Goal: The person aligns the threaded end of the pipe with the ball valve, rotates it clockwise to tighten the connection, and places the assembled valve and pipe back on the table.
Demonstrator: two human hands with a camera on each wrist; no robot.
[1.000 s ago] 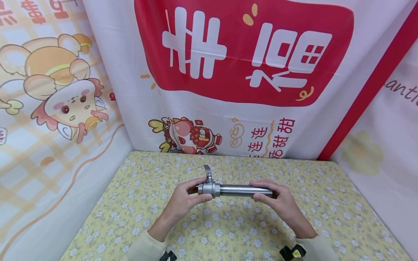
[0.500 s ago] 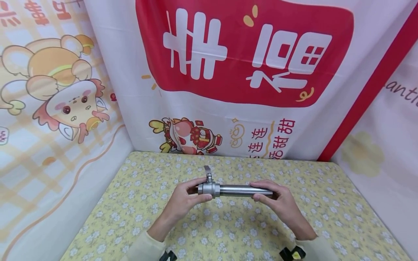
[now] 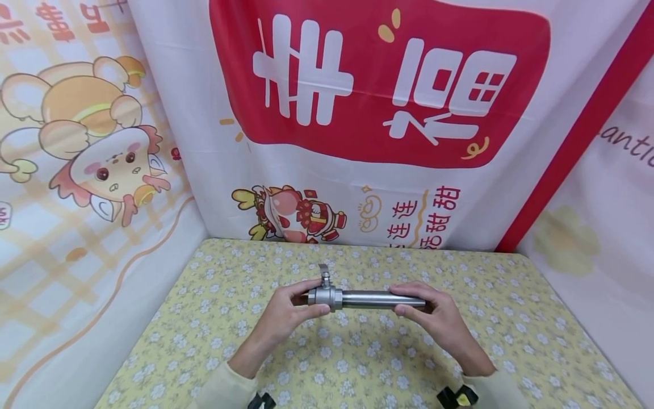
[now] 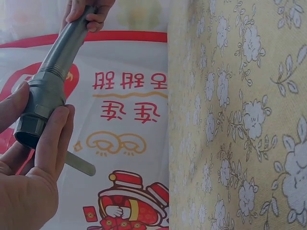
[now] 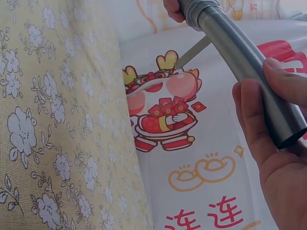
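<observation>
Nothing's really moved: left hand point(image 3: 287, 307) still curled round the valve point(image 3: 325, 297), right hand point(image 3: 436, 309) still pinching the pipe point(image 3: 365, 299), so looks like just holding 2 joined parts.

Both hands point(image 3: 288, 307) point(image 3: 434, 309) face each other (fingers point(image 4: 54, 134) curled inward).

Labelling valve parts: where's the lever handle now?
In the head view, the lever handle juts from the valve body, left of the metal pipe and next to the left hand.
</observation>
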